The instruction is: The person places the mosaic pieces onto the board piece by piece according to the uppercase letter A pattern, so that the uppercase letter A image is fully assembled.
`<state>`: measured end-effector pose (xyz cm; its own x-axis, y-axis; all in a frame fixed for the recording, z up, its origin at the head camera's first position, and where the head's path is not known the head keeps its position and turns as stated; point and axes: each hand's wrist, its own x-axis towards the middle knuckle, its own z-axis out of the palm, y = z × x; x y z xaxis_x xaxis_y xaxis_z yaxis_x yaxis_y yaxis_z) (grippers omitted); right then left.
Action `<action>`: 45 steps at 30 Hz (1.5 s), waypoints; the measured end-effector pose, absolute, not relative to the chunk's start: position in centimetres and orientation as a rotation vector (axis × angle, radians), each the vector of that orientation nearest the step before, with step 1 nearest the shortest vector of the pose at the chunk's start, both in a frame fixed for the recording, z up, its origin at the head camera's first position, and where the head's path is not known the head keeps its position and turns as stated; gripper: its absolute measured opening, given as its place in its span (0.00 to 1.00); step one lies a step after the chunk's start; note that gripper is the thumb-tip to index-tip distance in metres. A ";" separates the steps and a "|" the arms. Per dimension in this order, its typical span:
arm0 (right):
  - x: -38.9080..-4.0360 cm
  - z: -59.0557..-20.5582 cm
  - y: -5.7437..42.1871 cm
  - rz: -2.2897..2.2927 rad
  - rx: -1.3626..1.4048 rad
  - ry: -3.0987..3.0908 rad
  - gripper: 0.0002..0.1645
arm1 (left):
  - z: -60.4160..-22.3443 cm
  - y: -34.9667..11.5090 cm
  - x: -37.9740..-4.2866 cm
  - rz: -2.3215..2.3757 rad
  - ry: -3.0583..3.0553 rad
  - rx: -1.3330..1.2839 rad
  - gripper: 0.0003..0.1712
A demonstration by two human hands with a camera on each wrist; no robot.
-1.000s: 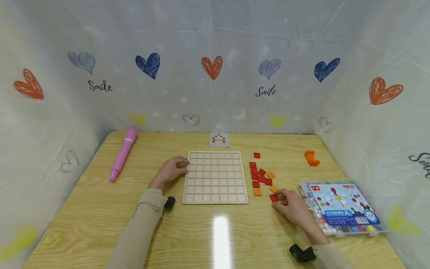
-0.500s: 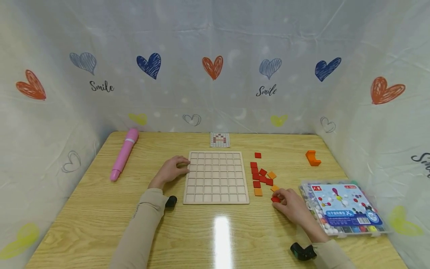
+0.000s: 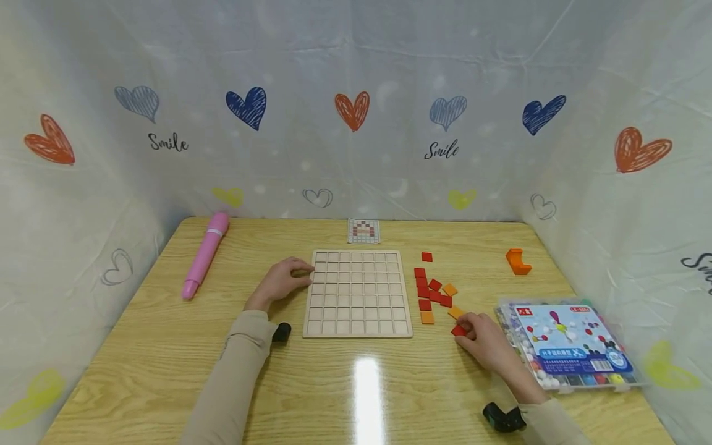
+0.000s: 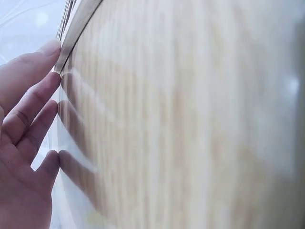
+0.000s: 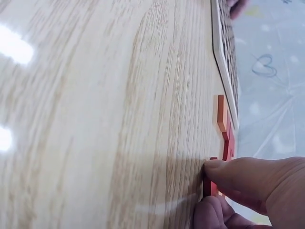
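Observation:
A wooden grid board (image 3: 358, 294) with square cells lies mid-table. My left hand (image 3: 285, 280) rests at its left edge, the fingers loosely extended; in the left wrist view the fingertips (image 4: 53, 47) reach the board's side. To the board's right, my right hand (image 3: 487, 343) pinches a small red square tile (image 3: 458, 330) low at the tabletop. The right wrist view shows that tile between the thumb (image 5: 238, 174) and a finger. Several other red tiles (image 3: 423, 292) lie in a loose cluster beside the board, with a few orange tiles (image 3: 427, 317) among them.
A small card with a pixel pattern (image 3: 364, 231) lies behind the board. At the far left is a pink pen-shaped object (image 3: 206, 255). On the right are an orange bracket-like piece (image 3: 518, 262) and a clear box of coloured beads (image 3: 570, 343) with a printed label.
My right hand, with the red tile, has shifted slightly right and toward the near edge, away from the orange tile beside it. The left hand stays at the board's edge.

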<state>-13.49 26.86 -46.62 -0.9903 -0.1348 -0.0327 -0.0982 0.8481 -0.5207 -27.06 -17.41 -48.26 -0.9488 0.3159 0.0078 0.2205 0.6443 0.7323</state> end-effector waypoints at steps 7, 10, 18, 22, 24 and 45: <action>-13.5 -46.1 26.6 -0.742 -0.224 2.939 0.16 | -48.1 -17.2 -27.1 1.183 2.709 0.446 0.22; -13.5 -45.5 26.3 -0.685 -0.283 2.945 0.16 | -48.1 -17.3 -27.1 1.189 2.706 0.447 0.22; -14.4 -43.8 24.9 -0.727 -0.447 2.959 0.16 | -48.3 -17.4 -27.3 1.198 2.701 0.451 0.22; -15.7 -43.0 24.0 -0.758 -0.538 2.946 0.15 | -48.3 -17.4 -27.3 1.206 2.701 0.463 0.22; -16.3 -42.6 23.5 -0.767 -0.569 2.938 0.15 | -48.3 -17.4 -27.2 1.205 2.697 0.463 0.22; -22.7 -41.8 18.7 -1.010 -0.574 2.728 0.22 | -48.1 -17.2 -26.9 1.231 2.680 0.417 0.21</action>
<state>-22.70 18.72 -41.80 -0.9102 -0.4131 -0.0304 -0.2937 0.6954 -0.6558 -26.93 -17.16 -48.06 -0.9479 0.3172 -0.0307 0.1834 0.6217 0.7615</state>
